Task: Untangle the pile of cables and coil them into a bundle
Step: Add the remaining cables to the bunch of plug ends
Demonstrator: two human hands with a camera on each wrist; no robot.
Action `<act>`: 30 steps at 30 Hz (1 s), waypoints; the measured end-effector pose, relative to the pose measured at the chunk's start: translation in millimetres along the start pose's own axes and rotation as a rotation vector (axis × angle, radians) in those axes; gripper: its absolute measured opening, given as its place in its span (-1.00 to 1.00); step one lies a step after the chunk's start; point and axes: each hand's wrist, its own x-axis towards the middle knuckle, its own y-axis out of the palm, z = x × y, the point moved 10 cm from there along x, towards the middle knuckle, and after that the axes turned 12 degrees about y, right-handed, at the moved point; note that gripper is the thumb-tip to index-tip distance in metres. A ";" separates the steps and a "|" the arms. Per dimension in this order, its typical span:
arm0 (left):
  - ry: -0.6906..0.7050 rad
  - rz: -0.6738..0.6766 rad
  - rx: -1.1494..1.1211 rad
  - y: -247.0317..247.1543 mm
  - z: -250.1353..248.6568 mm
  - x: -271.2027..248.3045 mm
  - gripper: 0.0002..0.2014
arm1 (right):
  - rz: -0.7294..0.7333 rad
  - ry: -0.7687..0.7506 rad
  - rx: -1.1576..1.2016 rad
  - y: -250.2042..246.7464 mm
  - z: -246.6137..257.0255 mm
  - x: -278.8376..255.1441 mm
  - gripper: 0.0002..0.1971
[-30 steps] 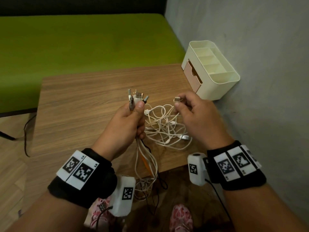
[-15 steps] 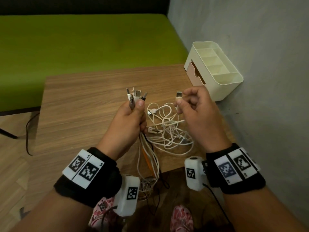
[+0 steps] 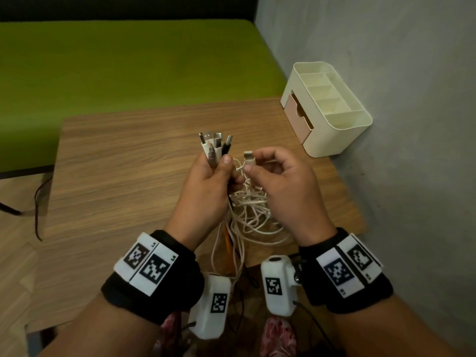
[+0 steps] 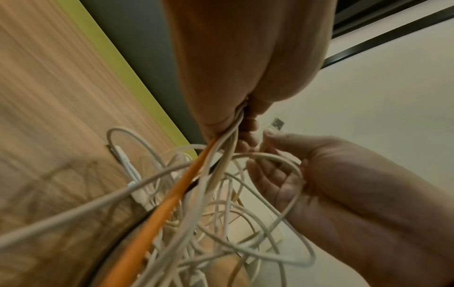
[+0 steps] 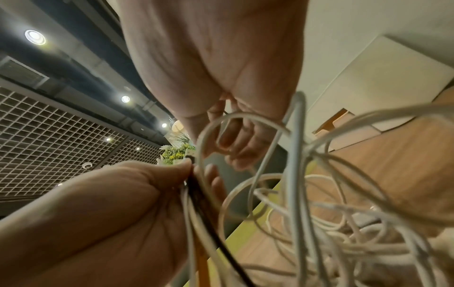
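My left hand (image 3: 210, 176) grips a bunch of cable ends (image 3: 213, 145), their plugs pointing up above the fist. White, black and one orange cable (image 4: 157, 217) hang from it over the table's front edge. My right hand (image 3: 273, 173) pinches a white USB plug (image 3: 248, 157) close beside the left fist. A tangle of white cables (image 3: 255, 210) lies on the wooden table (image 3: 123, 163) beneath both hands. In the right wrist view the white loops (image 5: 294, 194) dangle under the fingers.
A cream desk organiser (image 3: 327, 106) with a pink drawer stands at the table's back right corner against the grey wall. A green bench (image 3: 116, 60) runs behind the table. A thin dark cord (image 3: 38, 202) hangs off the table's left side.
My right hand lifted the white plug off the pile and carried it left, close to the left fist. The left hand kept holding its bunch of plugs.
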 end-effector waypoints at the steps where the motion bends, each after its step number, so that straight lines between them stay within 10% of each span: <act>1: 0.009 0.007 0.001 2.9 -0.4 0.3 -0.85 | -0.023 -0.031 -0.034 -0.9 3.8 -1.2 -0.83; 21: 0.129 0.023 0.100 19.7 -10.0 -0.5 -0.85 | 0.006 0.181 0.182 -10.1 -18.1 0.0 -0.71; 26: 0.045 -0.113 -0.113 -2.1 -4.2 6.8 -0.82 | 0.439 0.346 -0.255 34.7 -50.1 -18.3 -0.57; 30: -0.013 -0.110 -0.340 -5.8 -5.2 9.7 -0.80 | 0.284 0.218 -0.656 24.0 -61.9 -1.6 -0.90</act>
